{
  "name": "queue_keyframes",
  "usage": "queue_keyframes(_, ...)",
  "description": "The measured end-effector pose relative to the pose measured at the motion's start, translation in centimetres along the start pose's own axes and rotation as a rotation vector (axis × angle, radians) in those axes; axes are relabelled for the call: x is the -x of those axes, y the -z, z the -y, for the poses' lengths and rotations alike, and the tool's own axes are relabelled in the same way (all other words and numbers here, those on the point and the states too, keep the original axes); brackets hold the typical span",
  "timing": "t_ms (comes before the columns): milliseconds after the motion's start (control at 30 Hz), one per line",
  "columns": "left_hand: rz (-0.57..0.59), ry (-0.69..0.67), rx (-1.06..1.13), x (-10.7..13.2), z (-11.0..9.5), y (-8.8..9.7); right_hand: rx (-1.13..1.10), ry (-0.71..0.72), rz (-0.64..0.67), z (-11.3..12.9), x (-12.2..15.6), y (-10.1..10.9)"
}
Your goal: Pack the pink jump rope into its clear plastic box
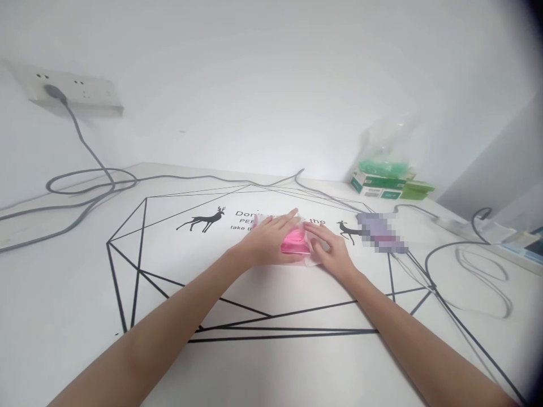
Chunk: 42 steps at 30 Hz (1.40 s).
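Note:
A bright pink item (296, 243) in a clear plastic wrapper lies on the white tabletop, between my two hands in the head view. What kind of item it is I cannot make out. My left hand (269, 240) reaches across its left part, fingers over the far side and thumb along the near edge, holding it. At the right end of the wrapper is my right hand (333, 251), its fingers touching the plastic and its thumb apart from the index finger. The left hand hides much of the packet.
Right of my hands is a blurred-out purple patch (382, 232), with cables (428, 277) beside it. Boxes (377, 183) under a plastic bag (388, 150) stand against the wall. A grey cord (85, 135) runs from the wall socket (80, 90) along the table's back.

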<state>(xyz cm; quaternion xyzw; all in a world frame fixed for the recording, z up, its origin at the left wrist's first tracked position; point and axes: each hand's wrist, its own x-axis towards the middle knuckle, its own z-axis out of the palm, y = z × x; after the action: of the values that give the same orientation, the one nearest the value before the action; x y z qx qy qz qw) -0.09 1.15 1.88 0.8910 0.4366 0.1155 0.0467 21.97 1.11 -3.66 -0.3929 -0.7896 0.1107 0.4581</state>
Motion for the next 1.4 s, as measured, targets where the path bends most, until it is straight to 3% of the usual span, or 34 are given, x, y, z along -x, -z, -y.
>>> queue_keyframes(233,0.0,0.013,0.002,-0.2,0.0,-0.2,-0.086,-0.004,0.112,0.4,-0.1,1.0)
queue_keyframes(533,0.042,0.044,-0.02,0.0,-0.6,0.4,-0.314,-0.159,0.23,-0.3,0.3,2.9)
queue_keyframes(700,-0.046,-0.074,-0.105,-0.1,-0.1,-0.1,-0.337,-0.181,0.276,0.1,0.3,3.2)
queue_keyframes(800,-0.097,-0.156,-0.159,-0.2,0.3,-0.5,-0.314,-0.166,0.305,0.0,0.2,3.4)
queue_keyframes(967,-0.086,-0.153,-0.158,-0.2,0.1,-0.3,-0.213,-0.114,0.312,-0.5,0.4,3.2)
queue_keyframes(1200,0.06,-0.009,-0.046,0.1,-1.4,0.4,0.025,-0.057,0.392,-1.4,0.9,2.1)
queue_keyframes(1400,0.093,0.04,-0.023,0.5,-2.9,1.0,0.033,-0.073,0.458,-1.7,0.8,2.0)
